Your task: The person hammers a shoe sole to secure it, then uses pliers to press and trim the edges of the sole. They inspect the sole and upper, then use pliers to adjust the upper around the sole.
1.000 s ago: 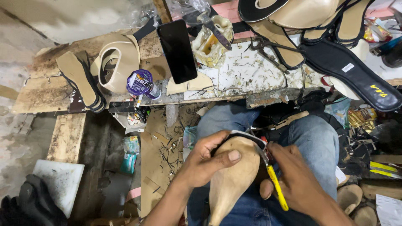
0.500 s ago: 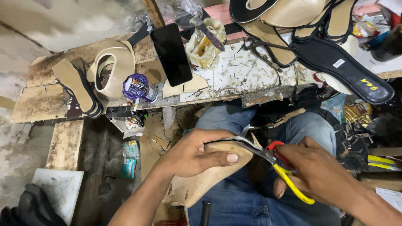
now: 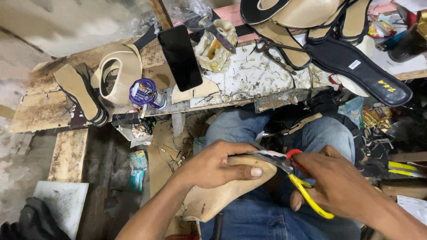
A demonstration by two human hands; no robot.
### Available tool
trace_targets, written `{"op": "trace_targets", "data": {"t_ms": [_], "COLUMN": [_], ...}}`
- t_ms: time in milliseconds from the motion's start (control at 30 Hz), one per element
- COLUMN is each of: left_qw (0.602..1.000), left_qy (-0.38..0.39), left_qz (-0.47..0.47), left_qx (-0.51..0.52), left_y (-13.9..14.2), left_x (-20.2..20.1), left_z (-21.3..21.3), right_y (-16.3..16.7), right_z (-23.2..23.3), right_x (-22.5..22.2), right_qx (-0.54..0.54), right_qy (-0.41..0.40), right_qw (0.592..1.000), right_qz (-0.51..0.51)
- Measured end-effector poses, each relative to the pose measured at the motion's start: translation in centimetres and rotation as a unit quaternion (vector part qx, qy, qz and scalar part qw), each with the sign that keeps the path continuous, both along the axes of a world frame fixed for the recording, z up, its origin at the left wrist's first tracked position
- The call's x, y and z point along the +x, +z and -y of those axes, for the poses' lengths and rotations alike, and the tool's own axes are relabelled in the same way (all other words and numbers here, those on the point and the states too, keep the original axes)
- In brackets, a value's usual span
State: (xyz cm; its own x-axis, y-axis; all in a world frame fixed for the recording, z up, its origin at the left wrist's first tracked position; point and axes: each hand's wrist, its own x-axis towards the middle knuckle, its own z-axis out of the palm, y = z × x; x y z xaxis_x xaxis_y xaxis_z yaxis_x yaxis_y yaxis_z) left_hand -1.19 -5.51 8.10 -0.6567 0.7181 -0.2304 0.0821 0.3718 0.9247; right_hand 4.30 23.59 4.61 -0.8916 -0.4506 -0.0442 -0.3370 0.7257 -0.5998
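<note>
Fingers [image 3: 242,172] of left hand [image 3: 213,165] press wooden shoe last [image 3: 222,191] from above.

Cluttered workshop corner, seen from above.
I see a worn, glue-spattered wooden workbench [image 3: 249,84] running across the top, a rough plank leg [image 3: 69,153] beneath its left end, a grey concrete floor [image 3: 18,164] littered with scraps, and a pale stained wall [image 3: 71,22] behind.

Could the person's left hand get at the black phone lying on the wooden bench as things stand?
Probably not right away: the left hand is clamped on the tan wooden shoe last in the lap. The black phone itself lies uncovered on the bench ahead.
</note>
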Motion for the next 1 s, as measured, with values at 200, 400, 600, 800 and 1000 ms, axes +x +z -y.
{"op": "trace_targets", "data": {"t_ms": [200, 400, 600, 800, 1000], "left_qw": [0.996, 0.946, 0.776, 0.778, 0.723], "left_qy": [0.041, 0.235, 0.365, 0.390, 0.218], "left_qz": [0.039, 0.057, 0.084, 0.175, 0.310], "left_qx": [0.064, 0.215, 0.507, 0.459, 0.577], "left_y": [-1.2, -2.5, -2.9, -3.4, -7.1], "left_x": [-0.3, -0.2, -1.0, -1.3, 1.1], "left_z": [0.8, 0.6, -1.9, -0.9, 0.5], "right_y": [-2.0, -8.5, -13.6, -13.4, -6.2], "right_z": [-1.0, 0.4, 6.1, 1.7, -2.6], "right_x": [0.3, 2.4, 5.9, 3.2, -1.1], "right_qx": [0.134, -0.224, -0.590, -0.536, -0.655], "right_qy": [-0.062, -0.053, -0.031, -0.274, -0.224], "right_qw": [0.988, 0.971, 0.789, 0.798, 0.719], "right_qz": [0.050, 0.059, 0.169, 0.022, -0.061]}}
